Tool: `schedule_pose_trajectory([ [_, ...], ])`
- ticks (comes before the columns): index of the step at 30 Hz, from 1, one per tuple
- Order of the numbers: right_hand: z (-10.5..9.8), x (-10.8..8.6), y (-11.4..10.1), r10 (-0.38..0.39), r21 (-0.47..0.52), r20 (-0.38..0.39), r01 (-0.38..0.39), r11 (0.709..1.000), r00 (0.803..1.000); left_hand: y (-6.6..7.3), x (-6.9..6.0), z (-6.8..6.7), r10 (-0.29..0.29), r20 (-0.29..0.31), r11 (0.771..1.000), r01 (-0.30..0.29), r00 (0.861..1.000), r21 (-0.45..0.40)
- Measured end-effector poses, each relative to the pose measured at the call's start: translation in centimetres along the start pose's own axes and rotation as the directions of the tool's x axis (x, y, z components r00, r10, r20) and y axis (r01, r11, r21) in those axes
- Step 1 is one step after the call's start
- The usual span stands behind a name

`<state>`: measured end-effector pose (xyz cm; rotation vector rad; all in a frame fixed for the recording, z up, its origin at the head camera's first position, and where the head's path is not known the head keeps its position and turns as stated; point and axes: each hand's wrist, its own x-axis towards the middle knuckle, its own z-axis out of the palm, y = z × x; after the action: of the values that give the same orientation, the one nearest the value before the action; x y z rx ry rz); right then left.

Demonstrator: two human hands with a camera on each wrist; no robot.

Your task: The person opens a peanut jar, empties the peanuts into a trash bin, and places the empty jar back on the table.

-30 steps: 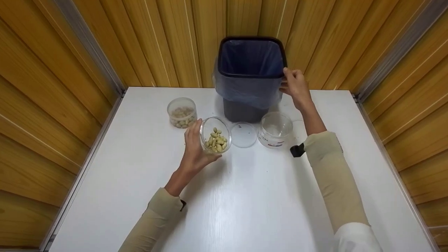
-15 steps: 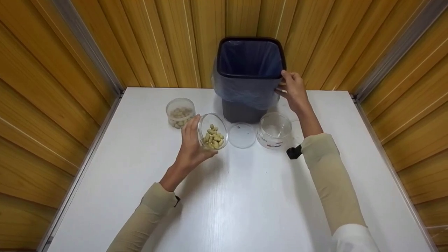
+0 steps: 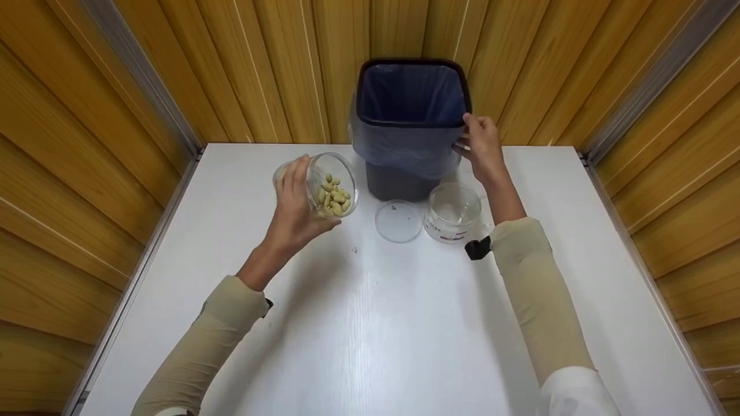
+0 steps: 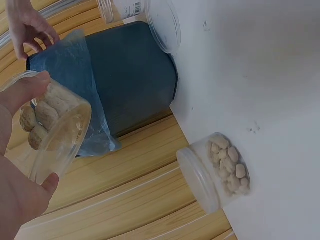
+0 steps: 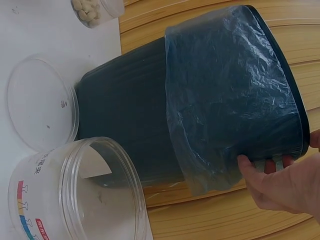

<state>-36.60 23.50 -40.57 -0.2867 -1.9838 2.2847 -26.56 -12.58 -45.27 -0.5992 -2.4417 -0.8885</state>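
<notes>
Left of centre in the head view, the left hand (image 3: 293, 205) is clamped round a clear jar (image 3: 341, 166), tilted with its wide round mouth facing right. Smooth, see-through walls show a small heap of yellowish-green, oval pieces (image 3: 334, 197), perhaps nuts, gathered at the lower side. Upper right of centre, the right hand (image 3: 484, 149) grips the rim corner of a dark grey bin (image 3: 396, 182) with a bluish liner (image 3: 404, 149) folded over its edge. A flat, translucent lid (image 3: 399, 222) and a clear labelled tub (image 3: 452, 232) lie below the bin.
</notes>
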Motion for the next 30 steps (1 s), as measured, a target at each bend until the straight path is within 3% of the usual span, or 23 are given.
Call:
schedule_pose_trajectory([
  [13, 0.4, 0.4, 0.7, -0.035, -0.029, -0.042, 0.034, 0.999, 0.999, 0.2, 2.4, -1.8, -0.067, 0.039, 0.998, 0.067, 0.997, 0.005],
  [25, 0.5, 0.1, 1.1, -0.047, 0.036, -0.037, 0.049, 0.998, 0.998, 0.2, 4.6, -1.8, 0.008, 0.009, 0.999, -0.009, 1.0, 0.05],
  [30, 0.7, 0.2, 1.3, -0.051, 0.06, -0.046, 0.053, 0.997, 0.998, 0.0, 5.5, -2.0, 0.006, -0.008, 0.998, -0.006, 1.0, 0.056],
])
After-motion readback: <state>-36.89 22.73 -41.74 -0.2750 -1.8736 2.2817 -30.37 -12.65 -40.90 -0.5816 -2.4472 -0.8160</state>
